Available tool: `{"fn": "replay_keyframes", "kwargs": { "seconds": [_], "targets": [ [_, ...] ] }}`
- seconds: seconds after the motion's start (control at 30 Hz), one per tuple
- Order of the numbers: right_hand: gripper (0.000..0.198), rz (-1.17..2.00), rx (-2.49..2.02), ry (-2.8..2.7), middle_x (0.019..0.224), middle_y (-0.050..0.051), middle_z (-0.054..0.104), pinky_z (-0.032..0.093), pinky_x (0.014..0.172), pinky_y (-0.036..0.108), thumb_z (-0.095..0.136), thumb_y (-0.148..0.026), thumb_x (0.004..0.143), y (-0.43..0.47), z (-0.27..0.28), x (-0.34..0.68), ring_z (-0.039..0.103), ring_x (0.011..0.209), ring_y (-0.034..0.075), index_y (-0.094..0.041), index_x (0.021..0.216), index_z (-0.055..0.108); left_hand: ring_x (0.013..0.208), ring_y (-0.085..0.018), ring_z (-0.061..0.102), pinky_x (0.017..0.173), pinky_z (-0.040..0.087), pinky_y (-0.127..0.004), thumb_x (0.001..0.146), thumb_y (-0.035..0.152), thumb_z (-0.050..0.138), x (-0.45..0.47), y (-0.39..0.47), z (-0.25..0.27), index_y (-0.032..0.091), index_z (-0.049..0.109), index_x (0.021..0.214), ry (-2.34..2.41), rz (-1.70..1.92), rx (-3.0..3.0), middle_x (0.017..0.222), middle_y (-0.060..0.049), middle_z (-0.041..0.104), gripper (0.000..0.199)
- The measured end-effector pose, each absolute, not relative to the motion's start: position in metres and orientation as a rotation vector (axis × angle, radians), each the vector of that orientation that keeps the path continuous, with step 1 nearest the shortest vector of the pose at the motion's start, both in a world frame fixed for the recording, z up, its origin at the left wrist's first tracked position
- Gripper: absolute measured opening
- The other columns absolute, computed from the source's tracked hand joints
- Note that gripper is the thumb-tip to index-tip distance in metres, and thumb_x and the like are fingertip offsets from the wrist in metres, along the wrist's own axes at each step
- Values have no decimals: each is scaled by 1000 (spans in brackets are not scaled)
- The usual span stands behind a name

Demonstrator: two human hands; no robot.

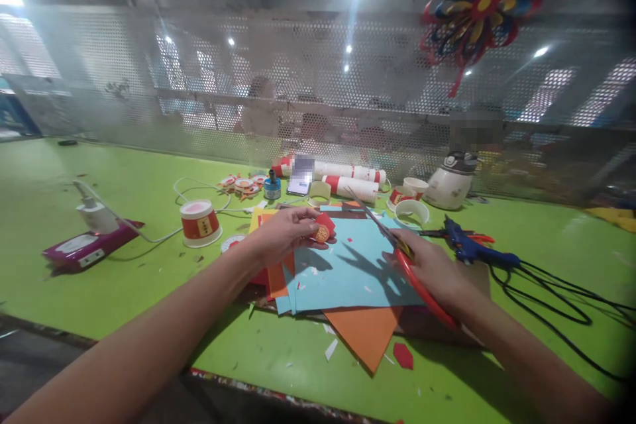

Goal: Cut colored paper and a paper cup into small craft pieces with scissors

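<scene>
Between the fingers of my left hand (285, 236) is a small red paper piece (324, 228) with a round gold emblem on it. My right hand (432, 265) is closed on a pair of scissors (420, 281) with red handles. The blades are parted and point up and away to the left, apart from the red piece. Under both hands lies a stack of coloured paper, with a light blue sheet (358, 278) on top and orange paper (365, 334) sticking out at the front. Small paper scraps are scattered over the blue sheet.
A blue glue gun (474, 248) with a black cord lies at right. Behind stand a kettle (451, 182), paper cups (400, 197), a phone (300, 179) and a blue bottle (271, 187). A red-and-white cup (199, 224) and purple power strip (94, 248) are at left.
</scene>
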State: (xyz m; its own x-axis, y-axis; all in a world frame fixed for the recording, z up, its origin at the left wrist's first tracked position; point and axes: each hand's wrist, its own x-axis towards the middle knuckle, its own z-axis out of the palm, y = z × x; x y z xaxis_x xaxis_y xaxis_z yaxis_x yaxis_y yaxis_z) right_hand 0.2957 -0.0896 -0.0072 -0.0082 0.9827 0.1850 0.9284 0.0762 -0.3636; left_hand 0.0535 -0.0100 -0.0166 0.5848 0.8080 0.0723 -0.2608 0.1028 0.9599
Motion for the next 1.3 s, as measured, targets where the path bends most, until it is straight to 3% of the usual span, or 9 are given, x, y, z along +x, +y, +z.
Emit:
{"fn": "replay_keyframes", "kwargs": {
  "seconds": [0.3, 0.5, 0.7, 0.83, 0.97, 1.13, 1.3],
  "targets": [
    [41, 333, -1720, -1977, 108, 8, 66, 50, 78, 34, 52, -49, 85, -112, -3, 273, 61, 95, 26, -19, 113, 58, 79, -20, 70, 81, 53, -35, 78, 11, 63, 58, -15, -17, 13, 55, 88, 536, 974, 1111, 79, -9, 70, 13],
    [40, 406, -1688, -2022, 106, 7, 65, 48, 77, 36, 56, -49, 83, -117, -4, 272, 59, 93, 26, -21, 111, 58, 82, -19, 69, 83, 52, -31, 77, 11, 66, 56, -22, -5, 10, 60, 88, 537, 1038, 1132, 89, -11, 70, 13],
    [26, 495, -1571, -2075, 86, 0, 63, 47, 68, 29, 50, -46, 87, -123, 2, 270, 57, 77, 20, -25, 102, 58, 81, -20, 69, 77, 53, -31, 76, 13, 67, 56, -29, 1, 11, 62, 87, 491, 1118, 1144, 86, -10, 71, 12],
    [24, 554, -1541, -2085, 91, 3, 65, 47, 74, 34, 52, -43, 86, -129, 5, 267, 59, 85, 24, -24, 99, 59, 73, -16, 68, 75, 54, -30, 75, 12, 67, 58, -33, 4, 11, 63, 83, 465, 1086, 1150, 79, -6, 70, 9],
    [25, 590, -1488, -2099, 87, 3, 67, 46, 73, 33, 49, -41, 87, -132, 7, 265, 60, 89, 26, -23, 99, 62, 72, -17, 68, 73, 54, -31, 76, 13, 67, 60, -35, 4, 11, 62, 82, 472, 1060, 1175, 76, -7, 70, 8],
    [31, 548, -1504, -2120, 97, 6, 68, 47, 74, 34, 48, -43, 88, -129, 7, 264, 61, 89, 26, -20, 102, 63, 74, -19, 69, 75, 54, -34, 74, 18, 70, 61, -34, 1, 13, 59, 83, 518, 1067, 1189, 76, -8, 72, 14],
    [28, 542, -1480, -2141, 86, 4, 68, 47, 72, 32, 47, -42, 89, -128, 8, 262, 61, 86, 25, -21, 98, 63, 73, -21, 70, 73, 54, -35, 74, 20, 70, 61, -35, 0, 13, 57, 79, 532, 1088, 1225, 73, -9, 72, 16]
  ]
}}
